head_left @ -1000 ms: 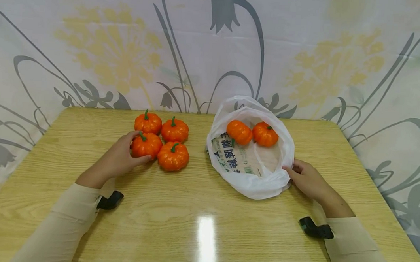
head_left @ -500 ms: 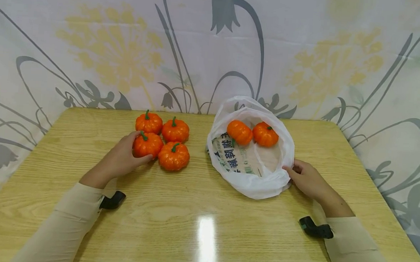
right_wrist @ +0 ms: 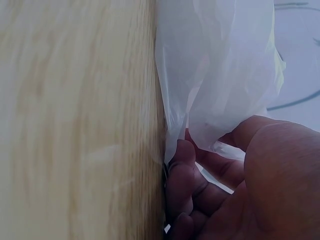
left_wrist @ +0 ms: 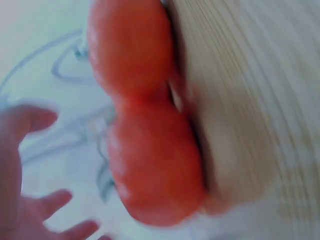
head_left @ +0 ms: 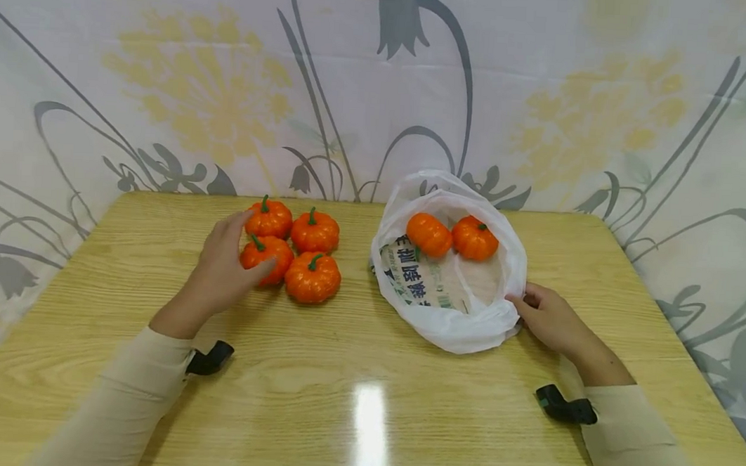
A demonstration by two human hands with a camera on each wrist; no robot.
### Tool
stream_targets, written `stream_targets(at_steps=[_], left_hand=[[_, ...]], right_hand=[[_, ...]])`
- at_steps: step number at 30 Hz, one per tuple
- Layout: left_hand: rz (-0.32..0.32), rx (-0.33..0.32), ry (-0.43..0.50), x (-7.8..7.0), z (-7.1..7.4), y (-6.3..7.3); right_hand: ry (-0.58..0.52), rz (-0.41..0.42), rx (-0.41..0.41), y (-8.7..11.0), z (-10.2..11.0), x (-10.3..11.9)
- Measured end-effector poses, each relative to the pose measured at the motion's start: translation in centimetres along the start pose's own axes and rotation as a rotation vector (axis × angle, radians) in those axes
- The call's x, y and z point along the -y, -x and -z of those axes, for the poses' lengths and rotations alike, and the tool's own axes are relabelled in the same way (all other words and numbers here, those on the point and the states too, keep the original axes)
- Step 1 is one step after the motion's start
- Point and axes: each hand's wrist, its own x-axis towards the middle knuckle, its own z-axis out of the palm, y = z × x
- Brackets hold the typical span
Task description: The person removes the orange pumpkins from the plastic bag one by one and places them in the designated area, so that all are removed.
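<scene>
Four-lobed cluster aside, several small orange pumpkins with green stems stand together on the left of the table. My left hand (head_left: 219,271) hovers at the front-left pumpkin (head_left: 272,250), fingers spread and raised over it. In the left wrist view, the fingers (left_wrist: 37,119) are apart from two blurred pumpkins (left_wrist: 156,162). At the right, my right hand (head_left: 548,318) pinches the rim of a white plastic bag (head_left: 453,336) between thumb and fingers. The bag's mouth gapes upward, with two pumpkins (head_left: 428,234) inside. In the right wrist view, the bag's film (right_wrist: 220,65) runs into the curled fingers.
Close around the nearest pumpkin are a back-left pumpkin (head_left: 271,220), a back-right one (head_left: 316,233) and a front-right one (head_left: 312,279). The wooden table (head_left: 288,397) ends at a flower-patterned cloth (head_left: 343,83) behind. Black wrist cameras (head_left: 211,358) sit on both sleeves.
My left hand has let go of the front-left pumpkin and lifted slightly, its fingers spreading. The right hand keeps its hold on the bag's rim.
</scene>
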Motion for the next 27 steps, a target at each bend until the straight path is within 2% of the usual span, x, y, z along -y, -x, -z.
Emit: stream_targets(at_steps=[3, 5, 8, 13, 16, 22, 27], left_hand=[[-0.083, -0.099, 0.063, -1.7, -0.8, -0.2], [-0.141, -0.139, 0.093, -2.8, -1.4, -0.3], [-0.218, -0.174, 0.112, -4.0, -2.2, -0.5], [-0.325, -0.198, 0.111, -5.6, -3.4, -1.1], [-0.345, -0.193, 0.107, -6.6, -3.9, -1.6], [-0.323, -0.152, 0.110, -8.6, -4.6, -1.9], [-0.377, -0.166, 0.089, -10.2, -5.2, -2.8]], right_hand=[[0.015, -0.005, -0.003, 0.1, 0.2, -0.2], [0.016, -0.002, -0.006, 0.2, 0.2, -0.2], [0.006, 0.005, -0.007, 0.1, 0.1, -0.2], [0.011, 0.007, -0.011, 0.0, 0.0, -0.2], [0.017, 0.007, -0.015, -0.1, 0.0, -0.2], [0.015, 0.004, -0.011, -0.3, -0.2, -0.1], [0.004, 0.016, -0.018, -0.2, -0.3, 0.1]])
